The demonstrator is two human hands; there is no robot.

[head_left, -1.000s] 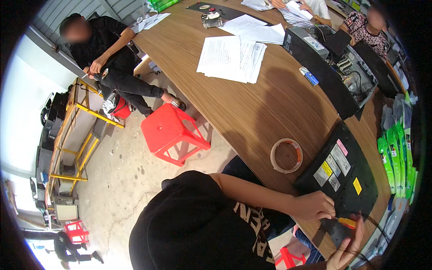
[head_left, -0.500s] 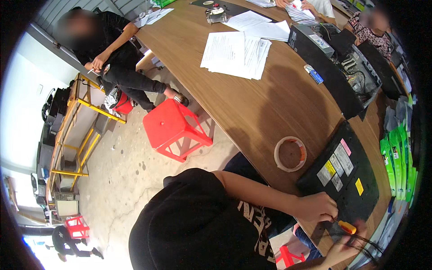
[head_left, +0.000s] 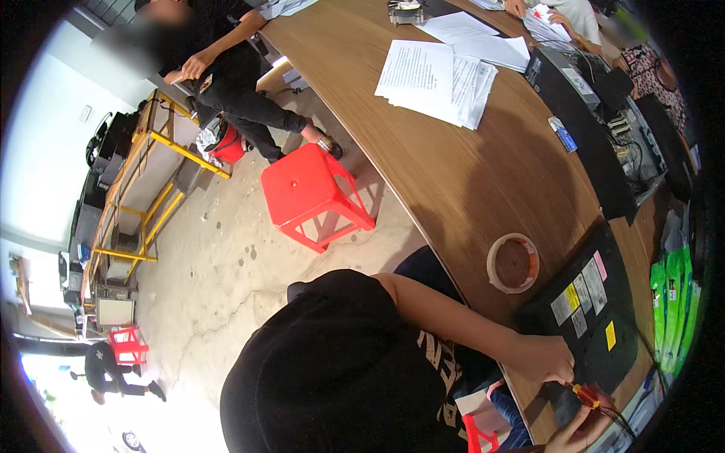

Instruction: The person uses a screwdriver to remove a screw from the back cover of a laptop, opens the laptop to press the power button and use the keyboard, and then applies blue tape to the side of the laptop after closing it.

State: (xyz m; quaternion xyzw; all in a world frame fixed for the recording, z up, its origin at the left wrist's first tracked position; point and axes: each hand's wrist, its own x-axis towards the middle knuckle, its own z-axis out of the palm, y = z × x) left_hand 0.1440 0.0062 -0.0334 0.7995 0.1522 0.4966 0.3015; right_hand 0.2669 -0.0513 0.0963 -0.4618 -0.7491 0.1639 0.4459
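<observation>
A black laptop [head_left: 559,330], with white, yellow and pink labels, lies underside up near the table's edge. My left hand [head_left: 545,358] reaches over its near corner, fingers closed at the thin shaft of a screwdriver [head_left: 586,395]. The screwdriver's short handle is red and yellow. Just below, my right hand [head_left: 585,427] has its fingers around the handle; some of them run out of clear sight. Thin black strands [head_left: 622,425] trail beside that hand. My black shirt [head_left: 336,370] fills the lower middle.
A tape roll [head_left: 513,263] lies beside the laptop. Beyond stand an opened computer case [head_left: 585,143], a small blue box [head_left: 562,134] and papers [head_left: 430,79]. Green packets [head_left: 674,302] line the right edge. A red stool [head_left: 311,189] stands left of the table; other people sit around.
My view has tilted, so the table and stool appear farther right. My right hand has come onto the screwdriver's handle, which shows more red now. The left hand stays at the shaft.
</observation>
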